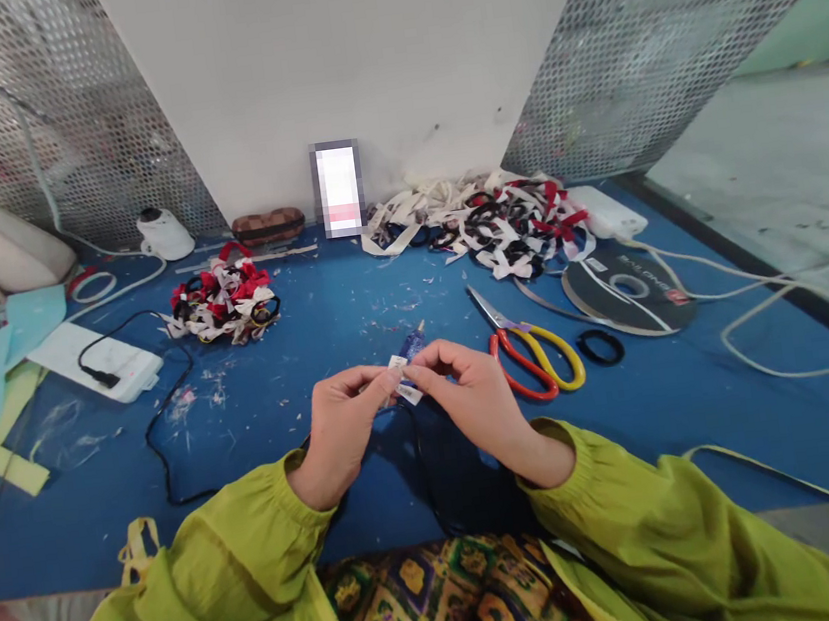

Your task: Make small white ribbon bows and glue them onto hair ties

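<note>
My left hand (348,414) and my right hand (474,394) meet above the middle of the blue table, fingertips pinched together. Between them is a small piece of white ribbon (408,393), one end hanging below the fingers and a bit showing above. Its exact shape is partly hidden by my thumbs. Just behind the fingers lies a blue glue gun (413,343) with its tip pointing away from me; my hands cover the rest of it. Right of my right hand are scissors (532,346) with one red and one yellow handle, blades partly open.
A pile of ribbon bows and black hair ties (502,224) lies at the back right, a smaller pile (224,299) at the left. A black hair tie (600,347) and a black ribbon reel (627,286) lie right. A white power strip (99,359) and cords cross the left. A phone (339,189) stands behind.
</note>
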The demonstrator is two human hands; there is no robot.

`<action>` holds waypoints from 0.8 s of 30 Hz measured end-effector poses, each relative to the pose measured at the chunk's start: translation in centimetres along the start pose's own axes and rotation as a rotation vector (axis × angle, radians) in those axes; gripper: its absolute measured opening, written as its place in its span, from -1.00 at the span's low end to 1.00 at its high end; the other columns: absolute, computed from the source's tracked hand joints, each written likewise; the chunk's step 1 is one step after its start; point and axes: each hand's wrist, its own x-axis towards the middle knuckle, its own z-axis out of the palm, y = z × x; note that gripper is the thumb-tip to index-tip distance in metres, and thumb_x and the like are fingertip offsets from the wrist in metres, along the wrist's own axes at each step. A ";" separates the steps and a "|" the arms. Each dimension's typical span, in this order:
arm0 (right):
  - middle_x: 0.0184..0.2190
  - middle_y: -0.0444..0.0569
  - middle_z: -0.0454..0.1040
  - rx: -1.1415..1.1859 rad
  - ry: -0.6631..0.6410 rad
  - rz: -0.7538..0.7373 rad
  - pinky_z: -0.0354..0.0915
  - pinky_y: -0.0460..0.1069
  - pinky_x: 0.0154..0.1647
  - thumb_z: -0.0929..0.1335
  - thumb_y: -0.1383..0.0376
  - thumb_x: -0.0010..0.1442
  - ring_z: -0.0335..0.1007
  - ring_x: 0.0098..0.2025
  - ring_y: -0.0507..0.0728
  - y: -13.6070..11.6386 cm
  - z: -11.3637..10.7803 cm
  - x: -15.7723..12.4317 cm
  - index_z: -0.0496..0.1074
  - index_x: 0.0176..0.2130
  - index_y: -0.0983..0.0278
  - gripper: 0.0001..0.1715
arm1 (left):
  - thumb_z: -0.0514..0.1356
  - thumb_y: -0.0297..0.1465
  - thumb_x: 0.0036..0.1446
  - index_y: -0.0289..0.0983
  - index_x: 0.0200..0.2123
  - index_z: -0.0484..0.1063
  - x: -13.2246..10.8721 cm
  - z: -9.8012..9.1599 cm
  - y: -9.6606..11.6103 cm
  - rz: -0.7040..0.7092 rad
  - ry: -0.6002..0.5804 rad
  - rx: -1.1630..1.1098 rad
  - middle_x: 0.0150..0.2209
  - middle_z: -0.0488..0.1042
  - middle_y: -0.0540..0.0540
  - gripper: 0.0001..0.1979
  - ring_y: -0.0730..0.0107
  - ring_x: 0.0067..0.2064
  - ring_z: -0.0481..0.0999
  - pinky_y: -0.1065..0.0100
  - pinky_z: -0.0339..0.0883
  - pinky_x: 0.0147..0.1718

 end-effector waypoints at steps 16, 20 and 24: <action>-0.54 -0.11 0.35 -0.155 -0.069 -0.415 0.20 -0.03 -0.42 0.29 0.33 0.20 0.27 -0.47 0.05 -0.1 0.0 -0.9 0.30 -0.52 0.23 -0.75 | 0.38 -0.19 -0.23 -0.32 -0.67 0.41 0.3 0.0 0.4 -0.050 -0.127 -0.034 -0.67 0.35 0.02 -0.67 0.54 -0.56 0.26 0.42 0.16 -0.52; -0.60 -0.15 0.29 -0.023 -0.058 -0.150 0.15 -0.04 -0.44 0.35 0.25 0.13 0.18 -0.50 0.03 -0.1 -0.1 -0.3 0.30 -0.56 0.24 -0.73 | 0.40 -0.13 -0.24 -0.31 -0.67 0.38 0.4 -0.2 0.5 -0.104 -0.174 -0.087 -0.68 0.35 0.03 -0.61 0.55 -0.58 0.25 0.43 0.16 -0.52; -0.62 -0.19 0.25 0.433 -0.234 0.190 0.13 -0.06 -0.49 0.44 0.10 -0.01 0.12 -0.54 0.00 -0.5 -0.1 0.0 0.31 -0.56 0.26 -0.66 | 0.40 -0.17 -0.17 -0.31 -0.64 0.39 0.2 -0.4 0.5 -0.095 -0.289 -0.222 -0.64 0.38 0.01 -0.64 0.55 -0.55 0.29 0.44 0.18 -0.49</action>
